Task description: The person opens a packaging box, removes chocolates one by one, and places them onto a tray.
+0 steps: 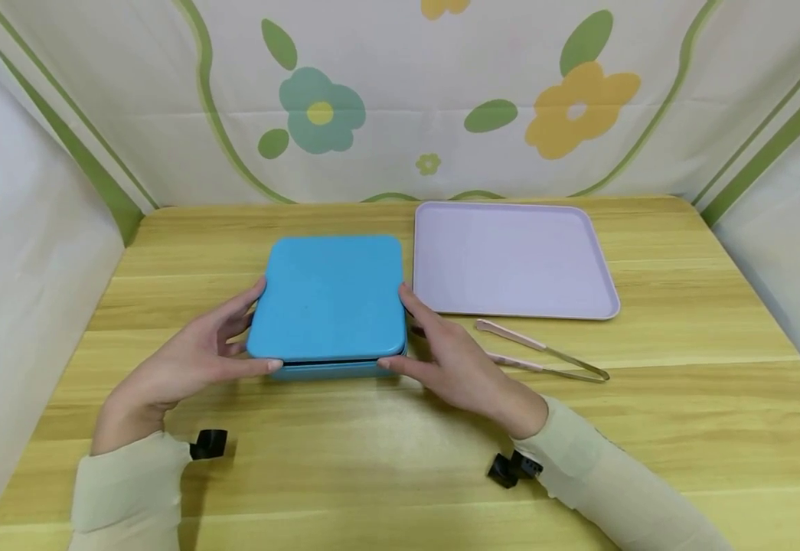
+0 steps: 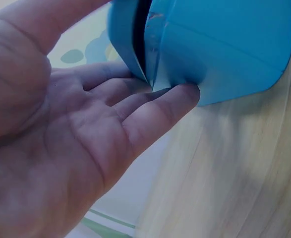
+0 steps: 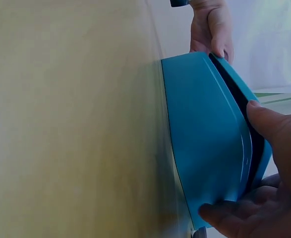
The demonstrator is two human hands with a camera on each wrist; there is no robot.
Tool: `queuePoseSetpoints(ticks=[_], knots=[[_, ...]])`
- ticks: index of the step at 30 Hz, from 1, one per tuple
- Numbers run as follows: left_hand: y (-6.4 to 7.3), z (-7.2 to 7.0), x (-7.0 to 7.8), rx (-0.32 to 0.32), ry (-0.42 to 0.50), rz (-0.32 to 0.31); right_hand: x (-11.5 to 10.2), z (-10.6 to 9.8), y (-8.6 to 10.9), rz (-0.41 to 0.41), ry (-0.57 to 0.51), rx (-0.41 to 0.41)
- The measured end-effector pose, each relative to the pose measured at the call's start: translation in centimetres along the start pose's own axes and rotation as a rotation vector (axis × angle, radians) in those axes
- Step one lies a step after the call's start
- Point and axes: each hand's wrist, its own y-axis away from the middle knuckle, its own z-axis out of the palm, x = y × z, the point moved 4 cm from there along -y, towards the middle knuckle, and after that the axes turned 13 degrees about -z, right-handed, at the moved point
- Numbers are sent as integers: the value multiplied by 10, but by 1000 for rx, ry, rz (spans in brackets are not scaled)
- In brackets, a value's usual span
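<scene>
A square blue tin box [image 3: 200, 124] stands on the table, its blue lid [image 1: 331, 298] lying over the top. A dark gap shows between lid and box along the front edge. My left hand [image 1: 193, 344] holds the lid at its left side, thumb at the front left corner and fingers along the side. In the left wrist view, one fingertip [image 2: 187, 91] touches the box wall below the lid. On the opposite side my right hand [image 1: 451, 352] grips the lid, its thumb at the front right corner. Its lower fingers [image 3: 224, 215] reach down against the box wall.
A pale purple tray [image 1: 510, 260] lies at the back right of the wooden table [image 1: 344, 474]. Tongs [image 1: 530, 340] with pink grips lie in front of it, partly behind my right hand. A flowered cloth [image 1: 386, 99] hangs behind the table.
</scene>
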Motion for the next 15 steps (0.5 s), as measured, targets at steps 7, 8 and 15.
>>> queuePoseSetpoints(ticks=[7,8,15], knots=[[5,0,-2,71,-95,18,-2,-6,0,-13,-21,-2],[5,0,-1,85,-97,20,-2,-8,-1,-17,-20,8],[2,-6,14,189,-47,32,-10,-27,-14,-47,-5,116]])
